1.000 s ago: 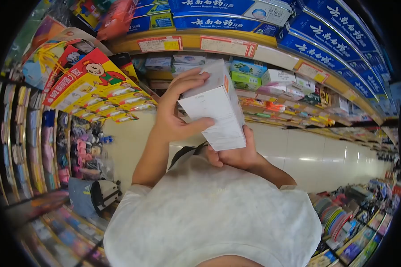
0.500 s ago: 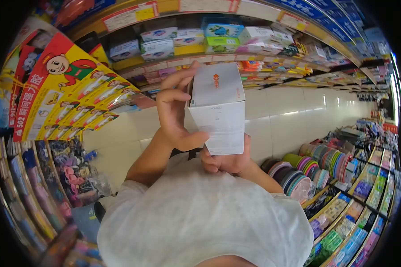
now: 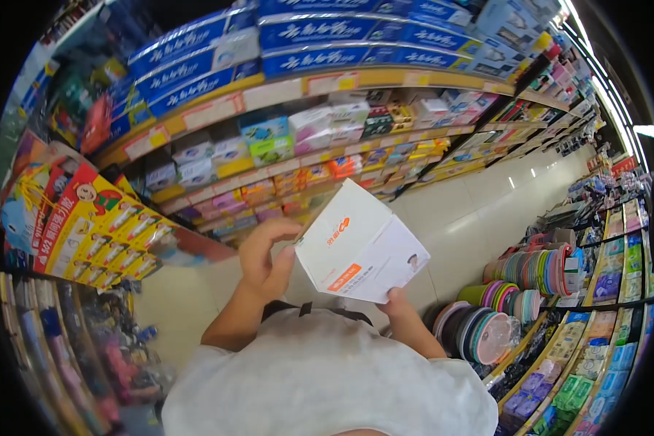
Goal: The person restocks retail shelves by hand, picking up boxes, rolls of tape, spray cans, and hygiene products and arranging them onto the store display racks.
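A white cardboard box [image 3: 356,251] with an orange logo and an orange label is held up in front of my chest, tilted, with two printed faces toward me. My right hand [image 3: 398,301] grips its lower right corner, thumb at the edge and the other fingers hidden beneath. On the other side, my left hand [image 3: 265,254] curls around the box's left edge, thumb and index fingertip right at it, the fingers slightly blurred.
Ahead are shelves with blue cartons [image 3: 312,36] and boxed goods [image 3: 269,134]. At left hangs a red-and-yellow glue card [image 3: 102,232]. Stacked colourful basins [image 3: 479,330] stand on the right, beside shelves of packaged goods [image 3: 559,378]. A tiled floor [image 3: 458,225] runs between.
The box has turned and tilted, so a face with an orange label now shows. Both hands sit lower in view. My view has swung, bringing more of the blue cartons into sight.
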`<action>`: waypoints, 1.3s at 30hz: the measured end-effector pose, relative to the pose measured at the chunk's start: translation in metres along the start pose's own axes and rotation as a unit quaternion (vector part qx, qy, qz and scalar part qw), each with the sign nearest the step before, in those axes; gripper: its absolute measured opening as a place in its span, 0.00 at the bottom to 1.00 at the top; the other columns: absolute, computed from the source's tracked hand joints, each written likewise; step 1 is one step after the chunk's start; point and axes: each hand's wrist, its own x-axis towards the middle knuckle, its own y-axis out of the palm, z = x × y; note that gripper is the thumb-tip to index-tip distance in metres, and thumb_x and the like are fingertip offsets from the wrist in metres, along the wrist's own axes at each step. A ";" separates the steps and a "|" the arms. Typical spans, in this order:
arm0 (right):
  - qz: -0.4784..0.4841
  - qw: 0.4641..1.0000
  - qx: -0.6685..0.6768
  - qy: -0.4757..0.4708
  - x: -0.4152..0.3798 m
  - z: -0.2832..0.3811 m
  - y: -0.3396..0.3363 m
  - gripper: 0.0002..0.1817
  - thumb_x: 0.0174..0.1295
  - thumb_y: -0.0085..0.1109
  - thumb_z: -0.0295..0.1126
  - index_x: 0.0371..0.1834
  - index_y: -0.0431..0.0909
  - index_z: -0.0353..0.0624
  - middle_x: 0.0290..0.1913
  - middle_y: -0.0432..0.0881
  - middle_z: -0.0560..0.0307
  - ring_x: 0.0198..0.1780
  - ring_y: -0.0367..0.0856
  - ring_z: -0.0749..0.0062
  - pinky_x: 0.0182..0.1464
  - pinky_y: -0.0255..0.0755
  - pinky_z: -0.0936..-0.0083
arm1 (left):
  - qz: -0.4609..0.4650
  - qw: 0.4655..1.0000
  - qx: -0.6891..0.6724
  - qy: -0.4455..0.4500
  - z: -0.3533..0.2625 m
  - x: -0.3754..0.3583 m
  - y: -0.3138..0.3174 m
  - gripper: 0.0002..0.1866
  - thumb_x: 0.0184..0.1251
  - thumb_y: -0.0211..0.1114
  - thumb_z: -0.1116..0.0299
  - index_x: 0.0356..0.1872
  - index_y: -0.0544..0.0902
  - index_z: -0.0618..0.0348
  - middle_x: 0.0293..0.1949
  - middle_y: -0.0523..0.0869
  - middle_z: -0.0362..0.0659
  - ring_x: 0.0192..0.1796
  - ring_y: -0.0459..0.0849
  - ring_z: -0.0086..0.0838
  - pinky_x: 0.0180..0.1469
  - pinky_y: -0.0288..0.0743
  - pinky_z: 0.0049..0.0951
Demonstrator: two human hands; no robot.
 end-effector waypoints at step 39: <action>-0.149 0.916 -0.371 -0.017 -0.106 0.204 -0.293 0.36 0.49 0.77 0.31 0.66 0.76 0.40 0.61 0.82 0.51 0.63 0.79 0.63 0.69 0.70 0.64 | 0.396 0.876 -0.110 -0.252 0.098 0.106 0.394 0.40 0.40 0.88 0.73 0.53 0.68 0.55 0.58 0.80 0.47 0.64 0.79 0.34 0.70 0.69 0.44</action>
